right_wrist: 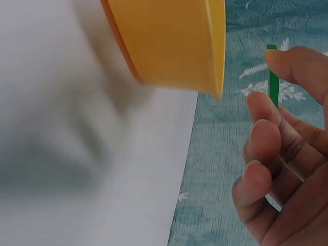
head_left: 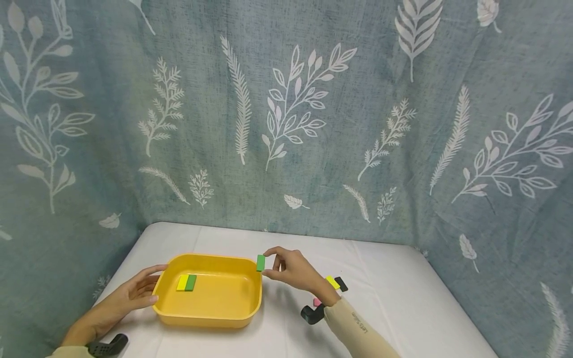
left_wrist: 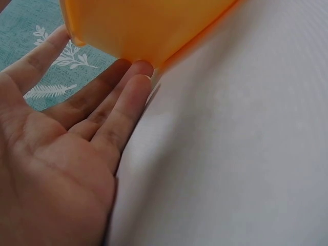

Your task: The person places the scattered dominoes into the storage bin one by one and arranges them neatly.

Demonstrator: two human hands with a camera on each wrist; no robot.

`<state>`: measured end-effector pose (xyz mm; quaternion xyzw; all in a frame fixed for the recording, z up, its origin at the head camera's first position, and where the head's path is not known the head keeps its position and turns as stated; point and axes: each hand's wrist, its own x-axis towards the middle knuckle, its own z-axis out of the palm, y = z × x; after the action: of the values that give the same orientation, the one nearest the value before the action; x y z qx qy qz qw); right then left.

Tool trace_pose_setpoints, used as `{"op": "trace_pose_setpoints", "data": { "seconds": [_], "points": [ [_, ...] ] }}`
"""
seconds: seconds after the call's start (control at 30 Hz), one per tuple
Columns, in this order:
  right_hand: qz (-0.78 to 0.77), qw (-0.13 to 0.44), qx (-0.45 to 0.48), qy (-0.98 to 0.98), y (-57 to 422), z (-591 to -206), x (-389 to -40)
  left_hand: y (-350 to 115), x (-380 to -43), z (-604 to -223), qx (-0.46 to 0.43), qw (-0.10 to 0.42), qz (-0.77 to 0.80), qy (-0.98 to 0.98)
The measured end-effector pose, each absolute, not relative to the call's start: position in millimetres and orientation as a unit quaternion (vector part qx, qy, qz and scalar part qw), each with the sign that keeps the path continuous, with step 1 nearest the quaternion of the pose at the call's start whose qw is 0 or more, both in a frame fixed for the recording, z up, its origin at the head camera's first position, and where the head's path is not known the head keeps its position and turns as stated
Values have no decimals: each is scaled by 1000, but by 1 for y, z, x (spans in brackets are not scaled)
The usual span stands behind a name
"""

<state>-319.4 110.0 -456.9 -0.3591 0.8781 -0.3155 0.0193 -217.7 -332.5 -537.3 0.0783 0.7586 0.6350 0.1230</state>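
The right hand (head_left: 290,269) pinches a green block (head_left: 260,263) by its ends between thumb and finger, probably to leave its broad faces free, just beside the yellow tray (head_left: 219,301). The left hand (head_left: 133,294), fingers spread, touches the tray's opposite side, likely steadying it. Inside, nearer the left hand, a yellow block (head_left: 181,282) and another green block (head_left: 191,282) lie side by side.

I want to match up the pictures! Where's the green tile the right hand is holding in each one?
Head: the green tile is a little left of centre, in the lower half, pinched by the right hand at the right end of the yellow tray.
Left wrist: not in this picture.
Right wrist: upper right, seen edge-on.
Shared landmark: the yellow tray, in all three.
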Motion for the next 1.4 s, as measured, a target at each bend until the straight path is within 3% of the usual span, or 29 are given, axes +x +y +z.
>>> {"op": "trace_pose_setpoints", "data": {
  "seconds": [1.4],
  "points": [
    [-250,49,-405,878,22,-454,-318,-331,-218,-537,70,123,628,766]
  ]
}}
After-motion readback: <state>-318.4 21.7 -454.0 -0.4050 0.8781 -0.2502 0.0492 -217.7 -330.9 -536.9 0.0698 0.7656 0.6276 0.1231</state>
